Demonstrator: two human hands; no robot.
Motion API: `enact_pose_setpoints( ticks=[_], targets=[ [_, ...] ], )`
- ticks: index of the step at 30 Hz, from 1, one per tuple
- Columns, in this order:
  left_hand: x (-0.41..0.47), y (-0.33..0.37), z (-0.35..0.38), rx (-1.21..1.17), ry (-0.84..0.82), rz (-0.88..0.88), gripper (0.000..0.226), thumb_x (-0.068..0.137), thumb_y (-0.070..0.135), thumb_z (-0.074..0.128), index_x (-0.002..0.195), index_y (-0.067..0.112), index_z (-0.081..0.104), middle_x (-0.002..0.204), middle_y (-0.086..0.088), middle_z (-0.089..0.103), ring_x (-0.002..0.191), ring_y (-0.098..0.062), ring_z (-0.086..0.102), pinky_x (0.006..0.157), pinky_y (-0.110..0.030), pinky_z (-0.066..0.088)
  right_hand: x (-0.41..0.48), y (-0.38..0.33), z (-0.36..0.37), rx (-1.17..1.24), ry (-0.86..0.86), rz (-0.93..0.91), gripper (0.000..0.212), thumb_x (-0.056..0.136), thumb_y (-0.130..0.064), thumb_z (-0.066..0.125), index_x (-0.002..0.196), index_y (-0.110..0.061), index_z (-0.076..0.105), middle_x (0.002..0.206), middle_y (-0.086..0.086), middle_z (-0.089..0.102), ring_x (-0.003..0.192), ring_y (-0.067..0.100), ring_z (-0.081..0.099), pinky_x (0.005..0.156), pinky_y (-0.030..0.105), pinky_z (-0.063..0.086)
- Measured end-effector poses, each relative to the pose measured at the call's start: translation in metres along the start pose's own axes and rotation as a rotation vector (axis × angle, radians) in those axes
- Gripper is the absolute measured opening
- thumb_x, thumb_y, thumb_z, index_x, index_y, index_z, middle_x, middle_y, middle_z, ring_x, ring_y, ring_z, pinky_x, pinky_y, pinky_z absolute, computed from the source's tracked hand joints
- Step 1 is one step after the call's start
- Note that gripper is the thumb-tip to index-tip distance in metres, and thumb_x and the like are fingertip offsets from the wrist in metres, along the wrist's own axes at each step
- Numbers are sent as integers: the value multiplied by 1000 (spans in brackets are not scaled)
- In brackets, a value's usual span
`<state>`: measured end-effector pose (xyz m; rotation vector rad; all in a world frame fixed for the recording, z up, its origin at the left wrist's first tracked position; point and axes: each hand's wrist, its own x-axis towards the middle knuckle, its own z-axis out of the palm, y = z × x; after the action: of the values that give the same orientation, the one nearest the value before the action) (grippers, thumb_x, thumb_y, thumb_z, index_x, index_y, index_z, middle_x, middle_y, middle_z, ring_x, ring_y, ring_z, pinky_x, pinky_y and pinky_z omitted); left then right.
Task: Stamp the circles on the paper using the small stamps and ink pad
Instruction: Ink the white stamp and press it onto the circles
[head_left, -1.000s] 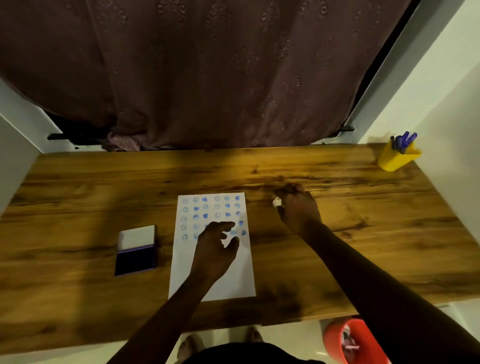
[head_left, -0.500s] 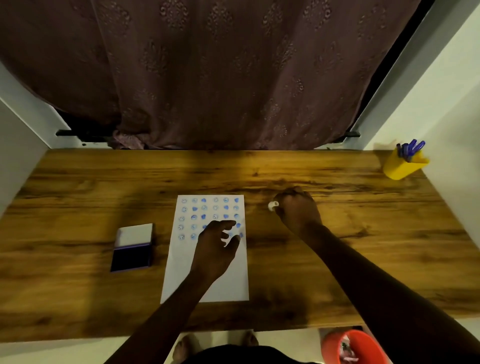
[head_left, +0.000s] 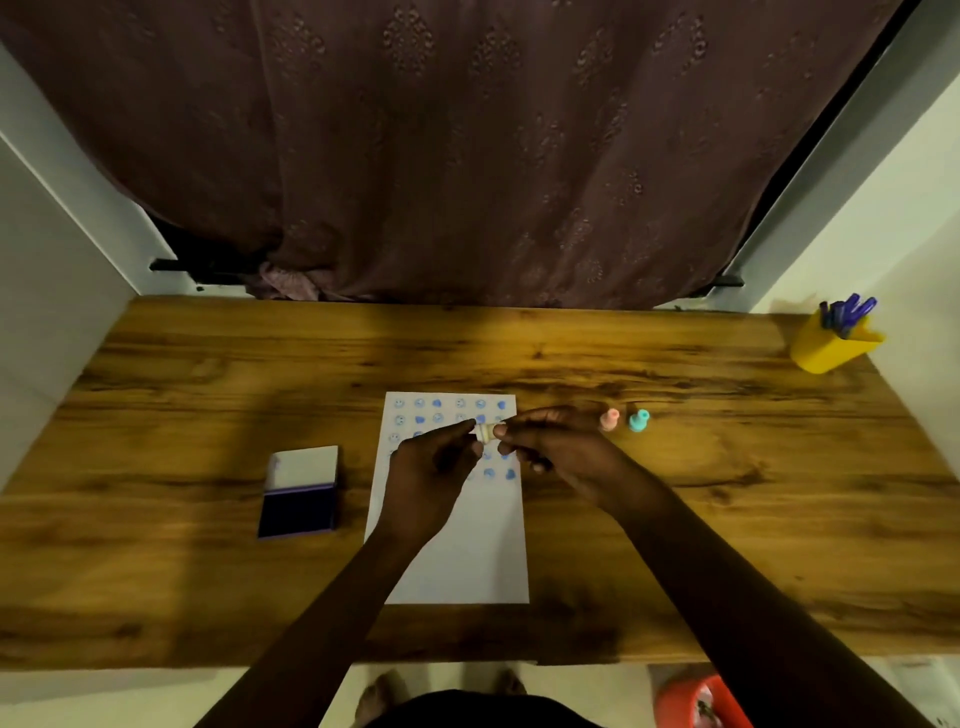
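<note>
A white paper (head_left: 457, 545) with rows of blue stamped circles lies at the middle of the wooden table (head_left: 727, 519). Above its upper right part, my left hand (head_left: 431, 478) and my right hand (head_left: 556, 447) meet. Both pinch one small cream stamp (head_left: 487, 432) between their fingertips. A pink stamp (head_left: 609, 419) and a teal stamp (head_left: 639, 420) stand upright on the table just right of my right hand. The ink pad (head_left: 300, 491) lies open left of the paper, white lid behind, dark blue pad in front.
A yellow pen cup (head_left: 831, 345) holding blue pens stands at the far right corner. A dark curtain (head_left: 467, 156) hangs behind the table. A red bin (head_left: 696, 704) sits on the floor at the lower right, below the table's front edge.
My right hand has lifted the cream stamp off the table and moved left over the paper. My left hand has risen to meet it. The pink and teal stamps are now uncovered.
</note>
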<state>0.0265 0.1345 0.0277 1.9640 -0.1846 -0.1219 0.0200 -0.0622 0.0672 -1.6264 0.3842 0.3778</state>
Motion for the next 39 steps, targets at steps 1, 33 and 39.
enact_pose_setpoints(
  ticks=[1, 33, 39],
  targets=[
    [-2, -2, -4, 0, 11, -3, 37, 93, 23, 75, 130, 20, 71, 117, 20, 67, 93, 24, 62, 77, 7, 43, 0, -1, 5, 31, -13, 23, 22, 88, -28, 80, 104, -14, 80, 93, 7, 81, 68, 7, 65, 57, 22, 48],
    [-44, -108, -193, -322, 317, -219, 8, 94, 26, 72, 96, 26, 80, 91, 2, 82, 85, -14, 79, 70, -30, 64, 42, 5, 206, -697, -106, -390, 30, 89, -27, 78, 119, -21, 73, 111, -6, 76, 98, 4, 70, 85, 21, 58],
    [-50, -133, -215, -288, 320, -209, 8, 90, 24, 75, 92, 30, 80, 88, 6, 82, 80, -8, 77, 65, -17, 58, 39, 19, 244, -1099, -128, -428, 31, 98, -29, 63, 125, -14, 65, 127, 10, 69, 120, 27, 64, 99, 36, 54]
  ],
)
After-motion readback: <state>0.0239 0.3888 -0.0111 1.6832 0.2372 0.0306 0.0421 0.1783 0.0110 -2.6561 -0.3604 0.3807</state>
